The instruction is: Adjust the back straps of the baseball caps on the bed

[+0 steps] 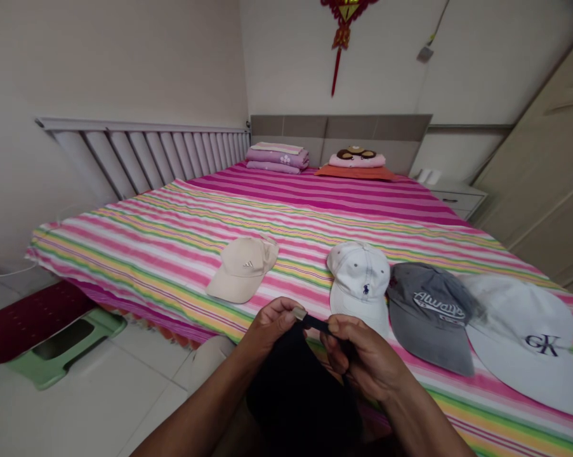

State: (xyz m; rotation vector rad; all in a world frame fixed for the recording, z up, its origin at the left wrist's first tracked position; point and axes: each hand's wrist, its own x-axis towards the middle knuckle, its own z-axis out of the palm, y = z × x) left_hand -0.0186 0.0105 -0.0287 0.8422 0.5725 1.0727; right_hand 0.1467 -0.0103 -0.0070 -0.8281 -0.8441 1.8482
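A black cap (300,387) hangs low in front of me, its back strap and metal buckle (299,313) uppermost. My left hand (273,327) pinches the strap at the buckle. Thumb and fingers of my right hand (357,349) are closed on the strap's other side. Beyond my hands, a beige cap (243,266) lies on the striped bed cover (138,254). To the right a white cap with a small dark logo (360,276), a grey cap with lettering (426,311) and a white "CK" cap (528,336) lie in a row.
Folded purple bedding (276,158) and a pink pile (357,160) lie by the headboard (372,130). A railing (148,155) runs along the left wall. A green stool (67,349) stands on the floor at left, and a nightstand (460,197) at the far right.
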